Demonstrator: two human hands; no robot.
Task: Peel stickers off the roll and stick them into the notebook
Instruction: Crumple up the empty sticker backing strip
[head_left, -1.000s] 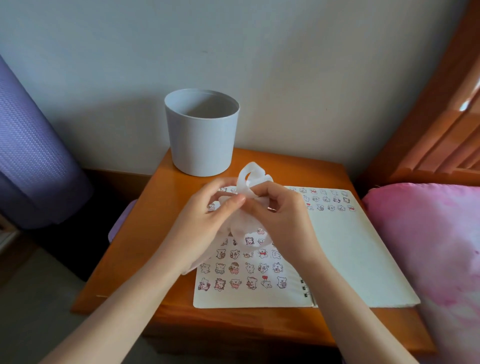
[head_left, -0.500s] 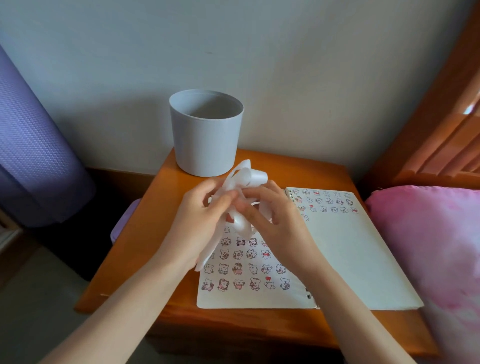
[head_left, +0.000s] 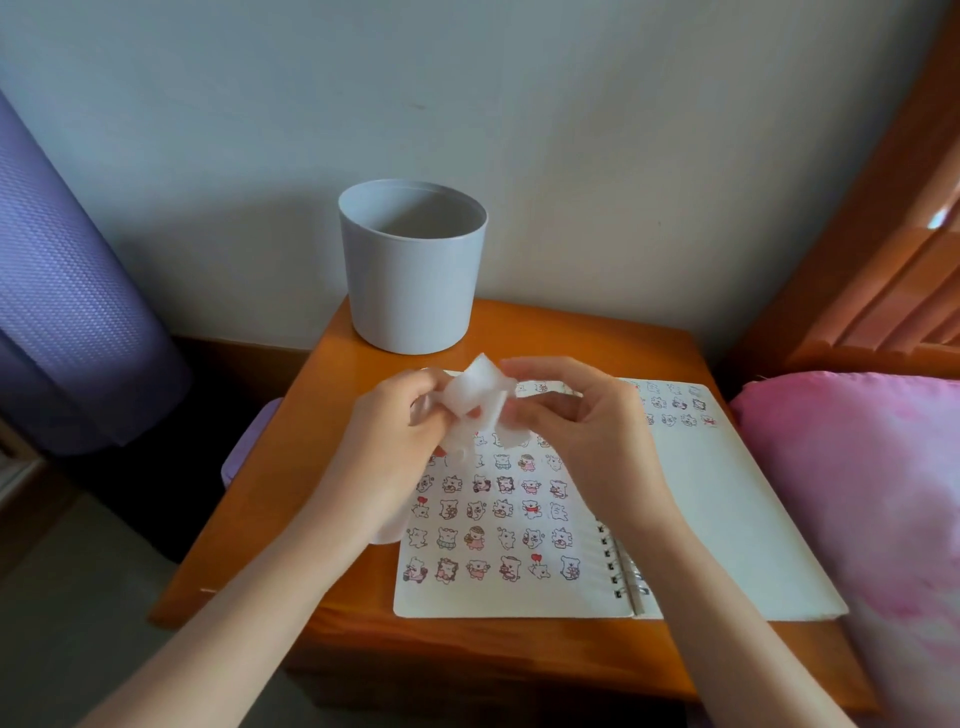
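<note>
Sticker strip (head_left: 475, 400), crumpled and white, is pinched between left hand (head_left: 395, 447) and right hand (head_left: 587, 441) above the notebook (head_left: 727, 519), whose left page carries cartoon-bear stickers (head_left: 475, 538).

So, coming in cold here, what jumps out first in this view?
The left hand and right hand pinch a crumpled white strip above the open notebook on the table. Its left page is packed with rows of cartoon stickers; the right page is mostly bare. A grey bin stands behind, near the wall.
</note>
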